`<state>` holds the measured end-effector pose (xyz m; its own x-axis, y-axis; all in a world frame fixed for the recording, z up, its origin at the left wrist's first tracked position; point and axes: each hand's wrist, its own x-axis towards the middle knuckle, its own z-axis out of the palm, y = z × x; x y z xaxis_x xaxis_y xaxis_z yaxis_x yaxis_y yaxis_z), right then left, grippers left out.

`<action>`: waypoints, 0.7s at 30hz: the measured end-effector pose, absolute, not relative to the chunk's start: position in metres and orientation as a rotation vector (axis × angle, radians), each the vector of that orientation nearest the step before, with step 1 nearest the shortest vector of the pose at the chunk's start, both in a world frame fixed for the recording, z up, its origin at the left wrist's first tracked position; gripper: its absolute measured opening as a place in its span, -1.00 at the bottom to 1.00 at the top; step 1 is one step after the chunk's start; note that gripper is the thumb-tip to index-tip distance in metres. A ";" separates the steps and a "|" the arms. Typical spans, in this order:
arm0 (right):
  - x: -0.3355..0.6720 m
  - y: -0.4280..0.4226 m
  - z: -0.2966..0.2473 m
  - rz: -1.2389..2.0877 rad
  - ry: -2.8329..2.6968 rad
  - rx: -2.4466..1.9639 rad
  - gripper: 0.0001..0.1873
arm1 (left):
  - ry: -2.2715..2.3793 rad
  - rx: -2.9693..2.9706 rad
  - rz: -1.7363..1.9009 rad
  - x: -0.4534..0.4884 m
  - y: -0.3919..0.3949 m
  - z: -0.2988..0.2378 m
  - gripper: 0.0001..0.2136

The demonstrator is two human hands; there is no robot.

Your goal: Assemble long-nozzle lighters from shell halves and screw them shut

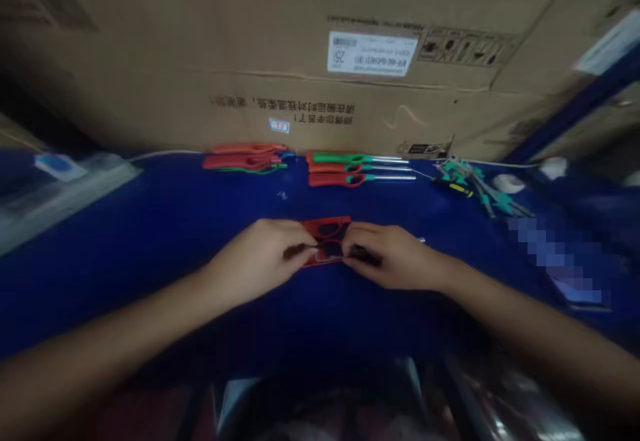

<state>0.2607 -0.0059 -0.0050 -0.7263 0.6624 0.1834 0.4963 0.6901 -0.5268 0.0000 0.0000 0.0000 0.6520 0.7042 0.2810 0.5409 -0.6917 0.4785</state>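
Two bare hands work close together over one long blue tabletop (150, 227), and I follow them from afar through the head camera. Between them, on the tabletop, lie flat red plastic handle pieces with dark oval openings (327, 222); I take these red pieces as my landmark. The left hand (273, 251) is at their left end, thumb and fingertips drawn in toward each other. The right hand (385, 254) is at their right end, fingers curled inward. Blur and shadow cover the fingertips, so I cannot tell exactly what either hand pinches.

Directly beyond the red pieces I see three handles, one green and two reddish, with slim silver metal rods (333, 179), in a row. Beyond the pieces and to the left sits a group of red handles edged with green (243, 161). Beyond and to the right is a loose heap of teal plastic and metal stems (480, 184), with a yellow-and-black slender tool (460, 190) beside it. Farthest beyond the pieces stands a big brown cardboard box (150, 61) carrying a white printed label (373, 53).
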 end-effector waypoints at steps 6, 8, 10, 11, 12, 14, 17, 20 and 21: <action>0.262 -0.008 -0.005 0.670 -2.516 -0.905 -0.95 | 0.933 2.511 0.626 -0.001 0.000 -0.001 -0.87; 0.262 -0.008 -0.005 0.670 -2.518 -0.906 -0.95 | 0.940 2.515 0.616 -0.001 0.000 -0.002 -0.87; 0.262 -0.007 -0.005 0.675 -2.525 -0.902 -0.95 | 0.959 2.527 0.593 -0.002 0.000 -0.004 -0.87; 0.262 -0.007 -0.005 0.677 -2.528 -0.898 -0.95 | 0.970 2.533 0.578 -0.002 0.000 -0.004 -0.86; 0.262 -0.007 -0.004 0.676 -2.527 -0.894 -0.95 | 0.979 2.538 0.565 -0.002 -0.001 -0.005 -0.86; 0.262 -0.007 -0.004 0.669 -2.525 -0.889 -0.95 | 0.993 2.545 0.552 -0.002 -0.002 -0.006 -0.86; 0.262 -0.006 -0.006 0.655 -2.526 -0.909 -0.95 | 1.010 2.553 0.574 0.001 -0.004 -0.008 -0.86; 0.262 -0.005 -0.008 0.644 -2.514 -0.938 -0.95 | 1.009 2.556 0.596 0.003 -0.004 -0.009 -0.86; 0.262 -0.005 -0.008 0.643 -2.511 -0.939 -0.95 | 1.002 2.556 0.602 0.003 -0.004 -0.009 -0.86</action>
<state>0.2621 -0.0048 -0.0083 -0.7031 0.6856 0.1886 0.5104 0.6713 -0.5375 0.0034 -0.0040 -0.0091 0.6634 0.7005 0.2629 0.5615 -0.6984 0.4438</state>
